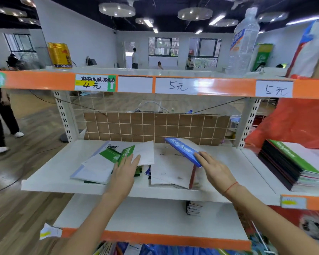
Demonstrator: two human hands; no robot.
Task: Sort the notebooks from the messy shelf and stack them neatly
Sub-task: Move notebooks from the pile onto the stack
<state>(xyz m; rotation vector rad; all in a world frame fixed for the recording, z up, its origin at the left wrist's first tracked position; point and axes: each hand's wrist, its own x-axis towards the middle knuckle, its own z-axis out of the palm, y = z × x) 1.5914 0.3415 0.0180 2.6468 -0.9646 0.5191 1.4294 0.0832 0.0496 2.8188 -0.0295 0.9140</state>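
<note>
Two hands reaching onto the middle shelf (48, 183) of a white rack with orange edge strips. Left hand (124, 172) laid palm down, fingers straight and pressed together, fingertips touching a green notebook (126, 153) tilted up on its edge atop a white-covered notebook (98, 167) near the shelf's left half. More loose notebooks fanned beneath, a white sheet-like cover (145, 153) behind, dark green and blue corners poking out near the shelf's middle. Right hand (215, 170), red string at the wrist, fingers straight and slightly spread, resting on the near end of a blue notebook (182, 150) angled upward toward the back grid; whether the thumb hooks underneath cannot be told. Under the blue one, a scuffed white notebook (170, 172) with a red spine edge, lying toward the front edge, right of centre. Neat stack of notebooks (291, 166), green cover on top, on the neighbouring shelf at far right. Small dark stack (193, 207) on the lower shelf below. Up top: yellow can (60, 55) toward the left, clear water bottle (244, 41) toward the right, handwritten price labels (179, 86) along the front strip. People standing and seated in the room behind.
</note>
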